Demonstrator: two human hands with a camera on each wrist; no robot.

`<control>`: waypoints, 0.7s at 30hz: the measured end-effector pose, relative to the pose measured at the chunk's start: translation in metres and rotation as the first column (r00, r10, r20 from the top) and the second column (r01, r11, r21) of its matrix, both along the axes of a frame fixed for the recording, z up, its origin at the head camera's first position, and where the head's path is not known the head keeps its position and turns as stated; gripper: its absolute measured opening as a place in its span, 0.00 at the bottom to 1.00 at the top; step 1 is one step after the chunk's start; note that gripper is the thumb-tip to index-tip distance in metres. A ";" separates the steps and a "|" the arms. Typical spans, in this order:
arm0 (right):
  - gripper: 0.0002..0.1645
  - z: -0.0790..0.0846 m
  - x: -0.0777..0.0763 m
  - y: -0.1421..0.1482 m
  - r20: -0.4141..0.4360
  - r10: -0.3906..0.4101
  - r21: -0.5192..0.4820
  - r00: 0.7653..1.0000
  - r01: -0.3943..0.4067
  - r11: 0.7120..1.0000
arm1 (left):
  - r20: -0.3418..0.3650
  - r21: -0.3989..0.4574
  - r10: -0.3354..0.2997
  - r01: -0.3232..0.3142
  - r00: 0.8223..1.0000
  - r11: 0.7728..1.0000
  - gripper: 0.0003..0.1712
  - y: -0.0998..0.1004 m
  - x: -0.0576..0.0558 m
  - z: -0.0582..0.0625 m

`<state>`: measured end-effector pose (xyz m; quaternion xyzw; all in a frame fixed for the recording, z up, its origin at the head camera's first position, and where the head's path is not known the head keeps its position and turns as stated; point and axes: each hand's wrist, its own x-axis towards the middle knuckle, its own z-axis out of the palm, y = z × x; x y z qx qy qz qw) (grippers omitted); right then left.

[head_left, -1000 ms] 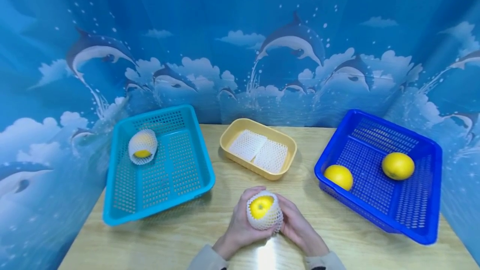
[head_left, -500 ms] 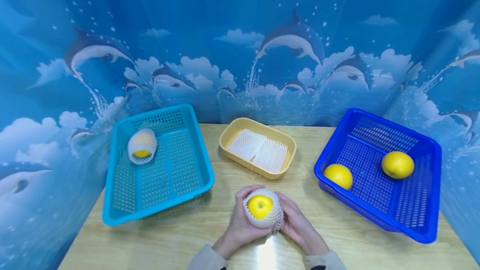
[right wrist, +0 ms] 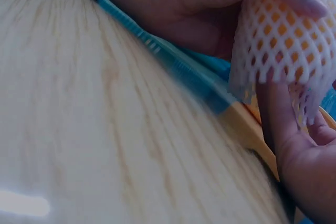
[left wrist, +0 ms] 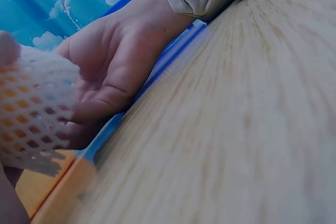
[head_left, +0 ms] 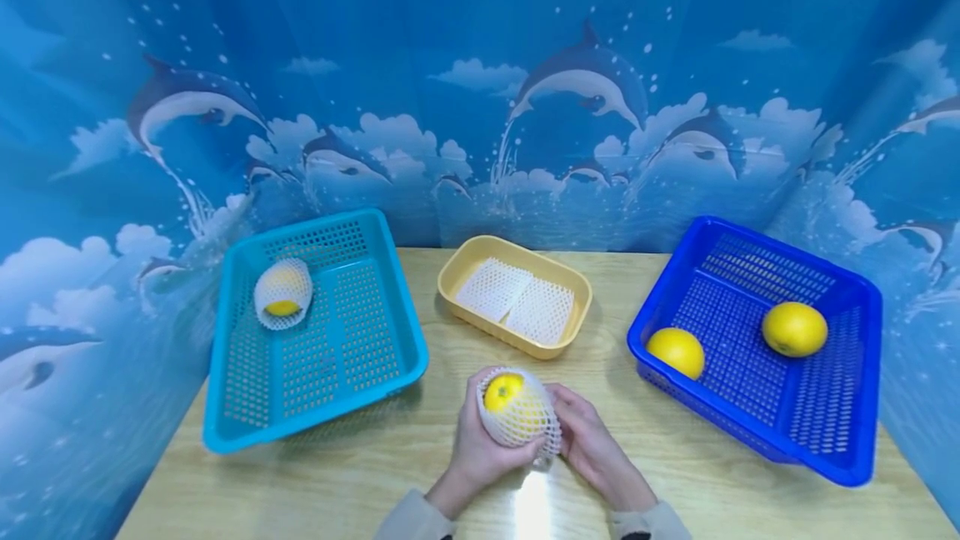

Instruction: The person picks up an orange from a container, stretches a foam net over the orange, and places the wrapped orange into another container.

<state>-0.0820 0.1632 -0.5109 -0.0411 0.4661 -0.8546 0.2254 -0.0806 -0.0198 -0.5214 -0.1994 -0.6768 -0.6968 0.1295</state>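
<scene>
My left hand (head_left: 483, 448) grips a round yellow fruit (head_left: 504, 391) in a white foam net sleeve (head_left: 525, 419) over the table. The fruit's stem end shows through the sleeve's upper opening, tilted up and left. At the sleeve's loose lower end, my right hand (head_left: 596, 448) pinches the edge. In the right wrist view, one finger (right wrist: 278, 108) of it reaches inside the net's (right wrist: 286, 40) open end, with others outside. The left wrist view shows the right hand (left wrist: 115, 61) beside the frayed lower rim of the net (left wrist: 34, 108).
At the left, a teal basket (head_left: 416, 365) holds one netted yellow fruit (head_left: 283, 294). Behind my hands, a small yellow tray (head_left: 452, 277) contains flat foam nets (head_left: 540, 309). A blue basket (head_left: 862, 390) at the right has two bare yellow fruits (head_left: 795, 329). A dolphin-print curtain (head_left: 480, 107) hangs behind.
The fruit has tipped left and upward in my left hand, so more of the sleeve's side and loose end shows. My right hand has shifted slightly along the sleeve's lower end.
</scene>
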 end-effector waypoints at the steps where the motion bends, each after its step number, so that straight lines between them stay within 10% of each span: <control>1: 0.14 0.000 0.000 -0.001 -0.014 -0.011 0.031 1.000 0.011 0.999 | -0.005 0.003 0.010 -0.010 1.000 1.000 0.55 0.000 0.000 0.001; 7: 0.09 -0.003 0.001 -0.007 -0.184 -0.146 0.247 0.972 0.189 0.950 | 0.060 0.098 -0.005 -0.001 0.998 0.995 0.54 -0.002 -0.001 0.004; 13: 0.05 -0.005 0.004 -0.009 -0.488 -0.245 0.372 0.838 0.454 0.810 | 0.139 0.240 -0.094 0.059 0.986 0.969 0.48 -0.001 0.001 0.007; 17: 0.04 -0.005 0.003 -0.009 -0.568 -0.264 0.315 0.779 0.503 0.805 | 0.157 0.290 -0.151 0.100 0.976 0.952 0.48 0.001 -0.001 0.008; 21: 0.07 -0.003 0.003 -0.009 -0.532 -0.301 0.312 0.791 0.514 0.799 | 0.171 0.269 -0.221 0.170 0.960 0.948 0.56 0.001 -0.002 0.005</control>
